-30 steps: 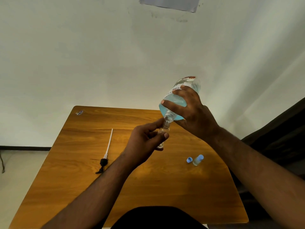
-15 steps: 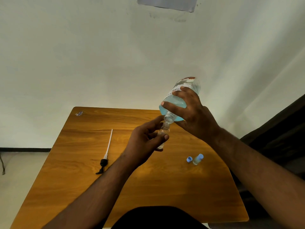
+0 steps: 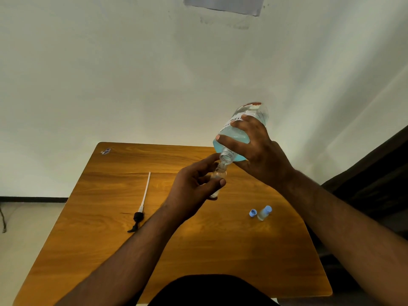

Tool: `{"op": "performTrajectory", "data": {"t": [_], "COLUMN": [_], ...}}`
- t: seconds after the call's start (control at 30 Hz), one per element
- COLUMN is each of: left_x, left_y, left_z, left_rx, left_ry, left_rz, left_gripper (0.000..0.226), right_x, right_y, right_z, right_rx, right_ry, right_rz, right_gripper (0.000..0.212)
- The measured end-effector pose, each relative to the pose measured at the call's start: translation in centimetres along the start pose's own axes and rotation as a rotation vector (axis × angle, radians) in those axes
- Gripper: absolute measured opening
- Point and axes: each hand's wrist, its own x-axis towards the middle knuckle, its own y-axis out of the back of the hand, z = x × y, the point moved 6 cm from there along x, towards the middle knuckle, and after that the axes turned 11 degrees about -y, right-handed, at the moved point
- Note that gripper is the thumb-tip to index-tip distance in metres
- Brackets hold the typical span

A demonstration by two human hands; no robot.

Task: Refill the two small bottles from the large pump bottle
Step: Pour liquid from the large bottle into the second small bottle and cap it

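My right hand (image 3: 258, 151) grips the large clear bottle (image 3: 249, 115) of blue liquid, tipped steeply with its open neck pointing down. My left hand (image 3: 194, 186) holds a small clear bottle (image 3: 218, 175) upright, its mouth right under the large bottle's neck. The two necks touch or nearly touch. A second small bottle (image 3: 263, 213) with a blue cap stands on the table at the right. A loose blue cap (image 3: 253, 213) lies beside it. The pump head with its long white tube (image 3: 142, 204) lies on the table at the left.
The wooden table (image 3: 176, 250) stands against a pale wall. A small scrap (image 3: 106, 151) lies at its far left corner. Dark furniture (image 3: 375, 184) stands to the right of the table. The floor shows at the left.
The large bottle's neck has settled slightly closer onto the small bottle's mouth. Both hands have stayed almost in place.
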Motion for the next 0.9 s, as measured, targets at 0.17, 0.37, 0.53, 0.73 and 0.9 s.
{"op": "performTrajectory", "data": {"t": [0.17,0.37,0.53,0.73,0.9], "left_x": [-0.02,0.06,0.05,0.06,0.17], "left_y": [-0.05,-0.06,0.0,0.02,0.04], "left_z": [0.03,0.13,0.18,0.0,-0.06], "left_rx": [0.011,0.012,0.016,0.013,0.013], "left_ry": [-0.007,-0.011,-0.014,-0.011,-0.011], "left_rz": [-0.003,0.003,0.002,0.001,0.003], "left_gripper": [0.059,0.059,0.06,0.06,0.059], "right_x": [-0.02,0.05,-0.04,-0.04,0.0], "right_y": [0.02,0.12,0.02,-0.02,0.02], "right_z": [0.1,0.05,0.03,0.07,0.11], "right_rx": [-0.006,0.0,0.002,0.0,-0.006], "right_ry": [0.002,0.004,0.002,0.001,0.001], "right_rz": [-0.005,-0.002,-0.003,-0.004,0.0], "right_gripper": [0.075,0.073,0.074,0.075,0.073]}}
